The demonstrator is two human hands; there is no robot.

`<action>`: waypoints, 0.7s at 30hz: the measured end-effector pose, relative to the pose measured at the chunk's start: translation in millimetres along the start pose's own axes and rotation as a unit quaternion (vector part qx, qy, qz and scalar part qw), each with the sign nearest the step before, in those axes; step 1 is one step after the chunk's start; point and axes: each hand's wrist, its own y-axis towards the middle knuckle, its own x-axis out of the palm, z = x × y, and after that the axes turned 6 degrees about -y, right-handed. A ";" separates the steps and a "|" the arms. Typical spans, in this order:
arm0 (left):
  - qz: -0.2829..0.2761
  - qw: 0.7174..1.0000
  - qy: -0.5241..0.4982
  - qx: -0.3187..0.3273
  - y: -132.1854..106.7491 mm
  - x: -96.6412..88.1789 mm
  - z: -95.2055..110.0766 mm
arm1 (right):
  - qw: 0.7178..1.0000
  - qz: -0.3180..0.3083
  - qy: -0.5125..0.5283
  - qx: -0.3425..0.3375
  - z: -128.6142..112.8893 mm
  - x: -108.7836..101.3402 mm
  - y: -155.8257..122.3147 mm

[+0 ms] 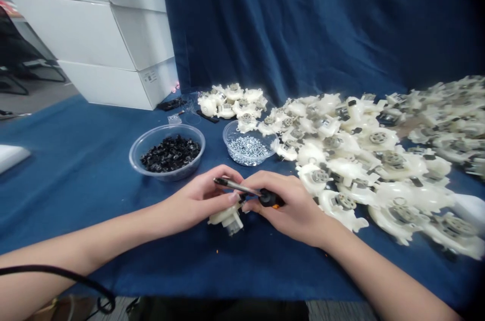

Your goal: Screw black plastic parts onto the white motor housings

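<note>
My left hand (210, 192) is closed around a cream plastic housing (226, 217), its clear grey end pointing down toward me. In my right hand (284, 198) a screwdriver (242, 188) is gripped by its dark handle, the shaft lying across toward the left with its dark tip over my left fingers. The right thumb and fingertips also reach a small black part (242, 202) at the housing's upper edge; its exact shape is hidden. Beyond my hands stand a clear bowl of black plastic parts (170, 155) and a smaller clear tub of silvery screws (248, 149).
Many similar cream housings (348, 154) are spread over the right side of the blue cloth (94, 159), with a smaller pile (232, 98) at the back. White boxes (109, 78) are stacked at the back left. A black cable (60, 271) crosses near my left forearm.
</note>
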 end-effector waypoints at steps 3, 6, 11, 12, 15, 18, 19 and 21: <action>-0.003 0.999 0.031 -0.040 3.3 1.5 3.5 | 0.999 -0.006 -0.033 -0.023 0.6 -0.3 0.1; -0.009 0.999 0.033 -0.028 5.5 1.4 2.9 | 0.997 0.001 -0.075 -0.025 -0.5 -0.9 1.1; 0.001 0.999 0.051 -0.012 2.0 6.6 0.9 | 0.992 0.056 -0.112 -0.017 -2.8 -0.9 1.2; 0.002 0.998 0.061 -0.015 0.4 7.9 1.6 | 0.992 0.054 -0.115 -0.015 -2.5 -1.2 0.7; -0.017 0.994 0.109 -0.007 -4.1 10.1 6.0 | 0.995 0.015 -0.096 -0.017 -0.7 -2.8 -1.4; -0.056 0.989 0.137 -0.018 -6.4 9.7 9.9 | 0.996 0.000 -0.081 -0.029 0.5 -4.9 -2.9; -0.067 0.988 0.134 -0.024 -6.8 9.3 10.2 | 0.996 0.003 -0.084 -0.032 0.6 -5.6 -3.2; -0.070 0.990 0.120 -0.023 -7.2 9.3 9.2 | 0.995 0.013 -0.097 -0.028 0.5 -6.9 -3.3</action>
